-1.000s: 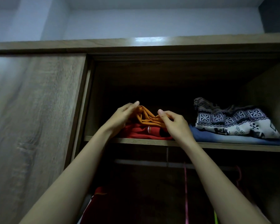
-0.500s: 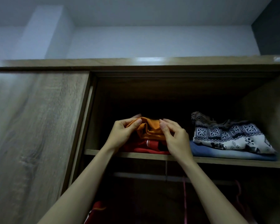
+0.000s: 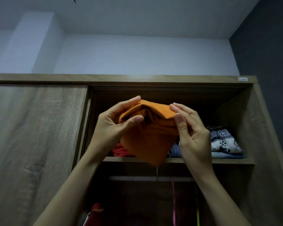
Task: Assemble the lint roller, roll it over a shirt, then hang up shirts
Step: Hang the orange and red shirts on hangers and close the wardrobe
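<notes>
Left hand and right hand, raised, pinch the orange shirt.

Between the fingers, orange shirt: matt cloth. Left of them, wardrobe door: matt wood grain.

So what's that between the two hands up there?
An orange shirt, bunched up. The left hand grips one side and the right hand pinches the other, in front of the wardrobe shelf. The head camera shows it.
</notes>
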The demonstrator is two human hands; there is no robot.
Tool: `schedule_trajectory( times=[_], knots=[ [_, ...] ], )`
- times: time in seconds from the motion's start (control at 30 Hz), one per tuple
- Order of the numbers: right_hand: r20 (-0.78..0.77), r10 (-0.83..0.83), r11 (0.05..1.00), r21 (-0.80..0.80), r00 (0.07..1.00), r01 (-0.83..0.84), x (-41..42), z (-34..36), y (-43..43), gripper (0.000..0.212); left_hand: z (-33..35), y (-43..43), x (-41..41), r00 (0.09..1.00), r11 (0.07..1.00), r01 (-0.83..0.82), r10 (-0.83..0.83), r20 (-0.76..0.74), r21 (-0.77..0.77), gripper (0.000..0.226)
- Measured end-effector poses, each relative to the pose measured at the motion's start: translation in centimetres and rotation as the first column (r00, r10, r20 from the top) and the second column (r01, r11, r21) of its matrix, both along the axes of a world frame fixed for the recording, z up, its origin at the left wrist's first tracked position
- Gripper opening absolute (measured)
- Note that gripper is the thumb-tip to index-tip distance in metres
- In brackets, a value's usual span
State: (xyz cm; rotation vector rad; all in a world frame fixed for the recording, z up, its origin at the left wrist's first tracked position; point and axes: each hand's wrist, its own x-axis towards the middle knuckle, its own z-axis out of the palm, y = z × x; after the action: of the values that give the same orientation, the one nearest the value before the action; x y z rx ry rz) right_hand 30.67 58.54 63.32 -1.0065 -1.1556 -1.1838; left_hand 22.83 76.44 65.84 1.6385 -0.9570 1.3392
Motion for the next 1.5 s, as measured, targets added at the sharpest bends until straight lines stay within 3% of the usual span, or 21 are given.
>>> schedule_trajectory(
  times=[0.2, 0.37, 0.5, 0.8, 1.03, 1.1, 1.2, 1.27, 1.4, 1.5],
  knots=[
    [-0.022, -0.016, 1.000, 0.023, 1.000, 0.016, -4.7, -3.0, -2.4, 0.042, -3.1, -2.1, -3.8, 0.994, 0.994, 0.078, -0.082, -0.066, -0.071, 0.029],
    [-0.210, -0.006, 0.996, -0.091, 0.978, -0.014, -6.0, -9.6, -4.6, 0.042, -9.9, -3.3, -4.9, 0.948, 0.992, 0.063, -0.092, -0.305, -0.106, 0.052],
    [-0.353, -0.024, 0.975, -0.217, 0.935, -0.056, -6.2, -15.9, -6.5, 0.057, -15.6, -5.1, -5.5, 0.909, 0.993, 0.030, -0.076, -0.409, -0.117, 0.044],
    [-0.591, -0.117, 0.956, -0.284, 0.798, -0.070, -5.3, -27.4, -10.3, 0.028, -28.2, -9.7, -4.9, 0.812, 0.935, -0.123, -0.097, -0.575, -0.333, 0.019],
    [-0.688, -0.206, 0.938, -0.342, 0.696, -0.060, -5.0, -34.3, -12.0, 0.022, -36.2, -12.0, -4.1, 0.700, 0.860, -0.309, -0.084, -0.709, -0.407, 0.020],
    [-0.676, -0.265, 0.926, -0.376, 0.688, -0.013, -4.6, -35.3, -11.9, 0.025, -36.9, -12.4, -3.9, 0.682, 0.843, -0.336, -0.090, -0.726, -0.421, 0.019],
    [-0.549, -0.483, 0.856, -0.462, 0.683, 0.234, -3.9, -36.1, -11.6, 0.041, -37.2, -13.2, -3.4, 0.675, 0.825, -0.373, -0.072, -0.734, -0.424, 0.019],
    [-0.489, -0.559, 0.817, -0.465, 0.670, 0.342, -3.5, -36.3, -11.3, 0.040, -37.3, -13.8, -3.0, 0.672, 0.806, -0.391, -0.079, -0.737, -0.443, 0.020],
    [-0.399, -0.560, 0.807, -0.462, 0.726, 0.369, -3.3, -35.8, -10.3, 0.018, -37.5, -14.3, -2.7, 0.674, 0.801, -0.391, -0.086, -0.734, -0.453, 0.019],
    [-0.367, -0.538, 0.799, -0.509, 0.759, 0.321, -2.5, -35.6, -9.7, 0.015, -37.5, -14.8, -2.5, 0.662, 0.807, -0.375, -0.112, -0.741, -0.457, 0.017]
  ],
)
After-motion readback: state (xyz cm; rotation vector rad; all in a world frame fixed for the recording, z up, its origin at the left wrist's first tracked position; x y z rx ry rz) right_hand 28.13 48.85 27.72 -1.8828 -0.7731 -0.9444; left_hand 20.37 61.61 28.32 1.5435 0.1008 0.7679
